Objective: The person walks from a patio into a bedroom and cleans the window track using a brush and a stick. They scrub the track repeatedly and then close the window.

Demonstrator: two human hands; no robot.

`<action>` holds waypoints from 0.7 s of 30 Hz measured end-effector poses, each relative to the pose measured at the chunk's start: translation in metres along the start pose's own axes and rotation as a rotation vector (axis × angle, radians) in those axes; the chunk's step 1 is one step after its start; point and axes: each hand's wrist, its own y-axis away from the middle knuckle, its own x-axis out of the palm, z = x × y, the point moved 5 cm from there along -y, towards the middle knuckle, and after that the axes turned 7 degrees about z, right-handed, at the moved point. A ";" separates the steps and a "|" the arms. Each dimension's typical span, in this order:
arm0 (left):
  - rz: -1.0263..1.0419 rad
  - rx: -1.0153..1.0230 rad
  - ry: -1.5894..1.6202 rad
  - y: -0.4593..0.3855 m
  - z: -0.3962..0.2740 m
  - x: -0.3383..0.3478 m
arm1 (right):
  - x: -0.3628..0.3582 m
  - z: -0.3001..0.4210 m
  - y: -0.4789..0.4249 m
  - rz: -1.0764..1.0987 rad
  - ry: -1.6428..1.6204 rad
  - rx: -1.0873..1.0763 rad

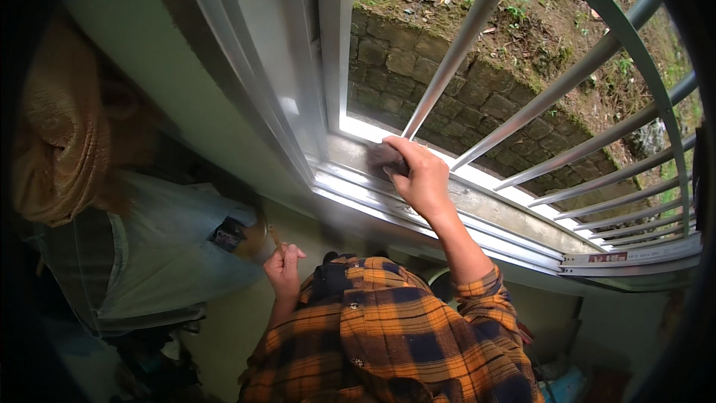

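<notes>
My right hand [422,173] reaches onto the window sill [481,198] and grips a dark grey-brown wad [389,158], blurred, perhaps a cloth or sponge. The wad touches the sill near the left corner of the window frame [334,67], beside the base of a metal bar [458,53]. Below it runs the bright metal sliding track [369,196]. My left hand [284,268] is low in front of my body with its fingers curled. A thin brown strip [274,235] rises at its fingertips; whether the hand holds it is unclear.
Curved metal window bars [582,75] project outward, with a stone wall [425,67] and an earth slope [537,22] beyond. At left are a pale translucent cover [162,235], a black patch [228,234] and a draped golden-brown cloth [61,140]. A sliding sash rail [632,257] stands at right.
</notes>
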 end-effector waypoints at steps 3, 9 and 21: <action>0.035 -0.066 0.037 -0.001 0.013 0.006 | -0.007 0.007 0.012 -0.177 -0.233 -0.156; 0.060 -0.156 0.132 0.008 0.054 -0.002 | -0.021 -0.036 0.048 -0.021 0.183 -0.051; 0.189 0.089 -0.089 -0.009 0.002 0.044 | -0.046 -0.056 0.081 -0.159 0.120 -0.057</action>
